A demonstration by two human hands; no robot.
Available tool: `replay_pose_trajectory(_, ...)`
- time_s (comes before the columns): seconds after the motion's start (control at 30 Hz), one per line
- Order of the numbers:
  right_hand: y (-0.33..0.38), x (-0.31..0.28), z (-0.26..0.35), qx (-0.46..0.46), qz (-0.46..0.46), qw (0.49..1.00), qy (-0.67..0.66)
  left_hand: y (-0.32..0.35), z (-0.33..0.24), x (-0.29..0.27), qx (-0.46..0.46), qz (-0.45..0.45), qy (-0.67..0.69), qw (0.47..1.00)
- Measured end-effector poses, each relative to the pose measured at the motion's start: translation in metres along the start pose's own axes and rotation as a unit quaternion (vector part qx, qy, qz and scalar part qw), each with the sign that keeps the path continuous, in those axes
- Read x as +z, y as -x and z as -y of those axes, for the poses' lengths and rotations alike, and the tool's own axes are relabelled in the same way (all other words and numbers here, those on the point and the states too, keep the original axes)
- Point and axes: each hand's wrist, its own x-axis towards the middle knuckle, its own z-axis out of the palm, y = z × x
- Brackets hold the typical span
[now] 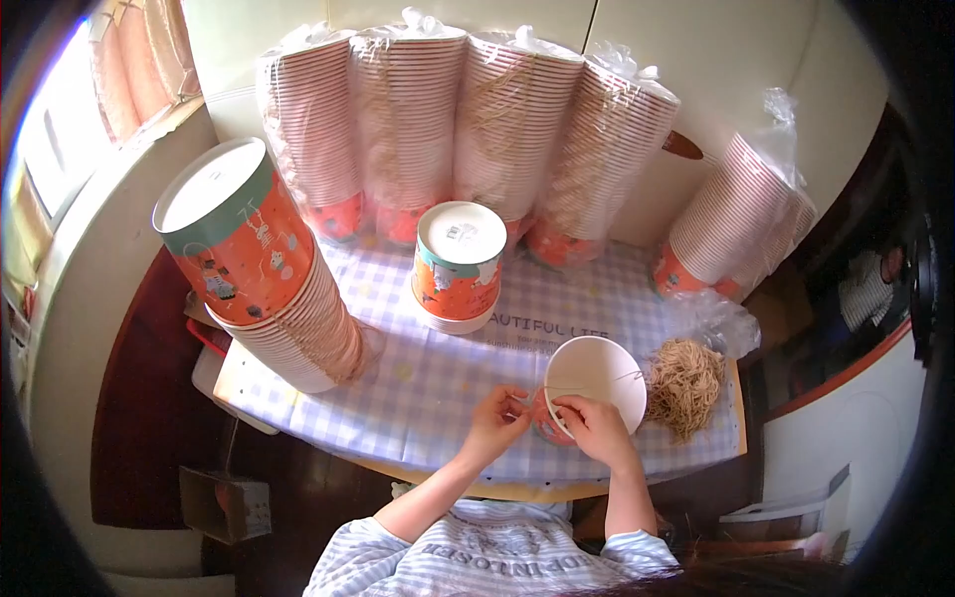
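A paper bucket (pixel 609 370), white inside and orange outside, lies tilted near the table's front edge with its mouth toward me. A thin cord (pixel 597 385) crosses its opening. My right hand (pixel 595 430) is closed over the near rim, fingers bent at the cord's left end. Beside the bucket's left side is my left hand (pixel 499 426), its fingers curled and pinched together; whatever is between them is too small to make out. A heap of tan cords (pixel 686 388) lies just right of the bucket.
An upside-down orange bucket (pixel 458 267) stands mid-table on the checked tablecloth (pixel 398 418). At left leans a tall bucket stack (pixel 269 298). Several plastic-wrapped stacks (pixel 517 119) line the back wall, with another wrapped stack (pixel 731 219) at right, near a crumpled clear bag (pixel 711 320).
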Motion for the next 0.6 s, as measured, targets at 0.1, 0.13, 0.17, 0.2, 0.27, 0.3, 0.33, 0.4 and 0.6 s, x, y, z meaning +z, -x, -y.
replay_pose_trajectory(0.1, -0.002, -0.002, 0.001, -0.005, 0.002, 1.000, 0.000, -0.002, 0.001, 0.003, 0.023, -0.005, -0.031, 0.999)
replay_pose_trajectory(0.13, -0.003, -0.002, 0.000, -0.005, 0.003, 1.000, -0.002, -0.002, 0.000, 0.003, 0.027, -0.003, -0.032, 0.999)
replay_pose_trajectory(0.17, -0.003, -0.002, 0.000, -0.005, 0.005, 1.000, -0.004, -0.002, -0.002, 0.004, 0.031, -0.001, -0.034, 0.999)
replay_pose_trajectory(0.2, -0.003, -0.001, 0.000, -0.004, 0.005, 1.000, -0.003, -0.002, -0.002, 0.003, 0.031, -0.001, -0.033, 0.999)
replay_pose_trajectory(0.27, -0.003, 0.001, 0.000, -0.021, -0.001, 1.000, 0.020, -0.002, -0.003, 0.001, 0.034, -0.005, -0.064, 0.997)
replay_pose_trajectory(0.3, -0.004, 0.001, 0.000, -0.021, -0.001, 1.000, 0.021, -0.003, -0.004, 0.002, 0.034, -0.005, -0.064, 0.997)
replay_pose_trajectory(0.33, -0.004, 0.000, 0.000, -0.025, 0.002, 0.999, 0.020, -0.003, -0.005, 0.002, 0.037, -0.007, -0.073, 0.997)
replay_pose_trajectory(0.4, -0.005, 0.000, 0.000, -0.030, 0.004, 0.999, 0.019, -0.004, -0.006, 0.003, 0.040, -0.009, -0.082, 0.996)
replay_pose_trajectory(0.6, -0.005, 0.000, 0.001, -0.006, 0.012, 1.000, 0.003, -0.005, -0.017, 0.006, 0.036, -0.006, -0.154, 0.987)
